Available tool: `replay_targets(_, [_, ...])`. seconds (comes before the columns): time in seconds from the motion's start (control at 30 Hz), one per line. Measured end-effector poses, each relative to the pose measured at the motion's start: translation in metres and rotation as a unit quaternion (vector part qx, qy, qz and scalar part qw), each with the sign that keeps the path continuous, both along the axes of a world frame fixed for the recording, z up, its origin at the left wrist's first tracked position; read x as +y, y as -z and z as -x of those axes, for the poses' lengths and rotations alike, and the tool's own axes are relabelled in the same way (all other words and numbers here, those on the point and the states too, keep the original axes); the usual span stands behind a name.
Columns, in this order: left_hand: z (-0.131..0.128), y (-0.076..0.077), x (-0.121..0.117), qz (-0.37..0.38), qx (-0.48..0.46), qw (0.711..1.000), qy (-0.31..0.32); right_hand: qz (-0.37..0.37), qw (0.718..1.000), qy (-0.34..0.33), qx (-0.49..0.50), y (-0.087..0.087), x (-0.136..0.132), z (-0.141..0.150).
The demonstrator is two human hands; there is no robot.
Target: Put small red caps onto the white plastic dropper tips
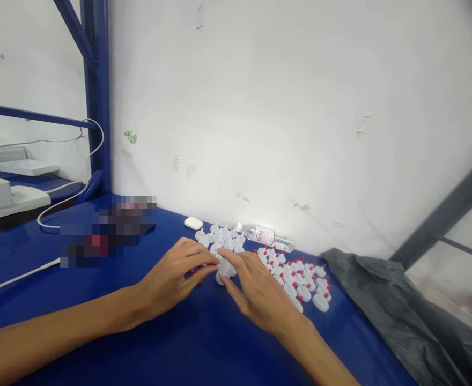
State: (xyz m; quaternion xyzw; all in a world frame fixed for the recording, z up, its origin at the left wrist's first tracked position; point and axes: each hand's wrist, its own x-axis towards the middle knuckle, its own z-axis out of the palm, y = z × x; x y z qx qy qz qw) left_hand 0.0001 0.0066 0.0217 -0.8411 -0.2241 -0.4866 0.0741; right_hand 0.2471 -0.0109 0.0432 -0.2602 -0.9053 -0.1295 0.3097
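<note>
The blue bench (236, 343) supports the items. Right hand (258, 281): fingers slightly apart, gripping one small bottle (225, 269) in front of the uncapped group. Left hand (179, 271): thumb and index fingertips nearly meet beside it; whether they hold anything cannot be told. The water bottle (266, 236) lies sideways at the rear. Uncapped bottles (203, 239) cluster left, red-capped bottles (303, 292) right; contents cannot be determined. Red caps (191, 272) lie near the left fingers.

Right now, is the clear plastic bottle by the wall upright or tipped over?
Tipped over: the bottle lies lengthwise on the blue surface, its white cap pointing left.
</note>
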Motion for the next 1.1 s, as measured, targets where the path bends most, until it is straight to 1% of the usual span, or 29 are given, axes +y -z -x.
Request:
replay_targets(0.13, [0.0, 0.0, -0.001, 0.006, -0.002, 1.0, -0.009, -0.02, 1.0, 0.007, -0.009, -0.001, 0.001, -0.001])
replay_targets(0.33, [0.004, 0.004, 0.005, 0.038, -0.006, 0.999, -0.02, -0.014, 0.999, -0.019, 0.033, 0.002, -0.002, 0.002])
replay_targets(0.43, [0.005, 0.005, 0.006, 0.089, 0.009, 0.996, -0.012, -0.01, 0.997, -0.046, 0.065, 0.003, -0.002, 0.005])
replay_targets(0.57, [0.004, -0.001, 0.001, 0.179, 0.018, 0.983, 0.024, -0.003, 0.993, -0.058, 0.104, 0.005, -0.003, 0.009])
replay_targets(0.7, [0.005, -0.006, -0.005, 0.231, 0.004, 0.971, 0.056, 0.006, 0.988, -0.072, 0.137, 0.007, -0.005, 0.011])
replay_targets(0.77, [0.005, -0.004, -0.006, 0.242, -0.002, 0.968, 0.067, 0.012, 0.989, -0.067, 0.128, 0.008, -0.007, 0.012])
replay_targets(0.87, [0.007, 0.0, -0.005, 0.258, -0.004, 0.963, 0.075, 0.041, 0.995, -0.028, 0.081, 0.008, -0.009, 0.012])
replay_targets(0.93, [0.008, 0.0, -0.003, 0.268, 0.007, 0.961, 0.068, 0.065, 0.997, -0.008, 0.047, 0.006, -0.01, 0.011])
replay_targets(1.0, [0.008, -0.003, -0.002, 0.267, 0.021, 0.962, 0.051, 0.08, 0.996, 0.002, 0.026, 0.002, -0.011, 0.01])
replay_targets(1.1, [0.007, -0.006, -0.001, 0.244, 0.051, 0.969, 0.001, 0.087, 0.996, 0.006, -0.004, -0.006, -0.008, 0.007])
